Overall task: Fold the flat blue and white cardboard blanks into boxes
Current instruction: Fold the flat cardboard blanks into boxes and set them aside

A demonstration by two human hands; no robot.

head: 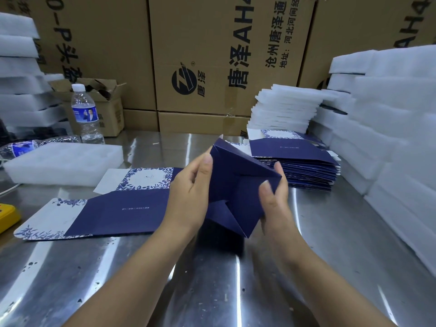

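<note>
While a half-folded blue box (238, 185) sits raised over the steel table (212, 291), the left hand (188, 192) grips its left side and the right hand (273, 197) pinches its right corner. A flat blank (113, 208) lies left; a stack of blanks (297, 159) sits far right.

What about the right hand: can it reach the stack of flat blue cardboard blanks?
Likely yes: the stack of flat blue cardboard blanks lies just beyond the right hand, nothing between, but its fingers grip the half-folded dark blue cardboard box.
</note>
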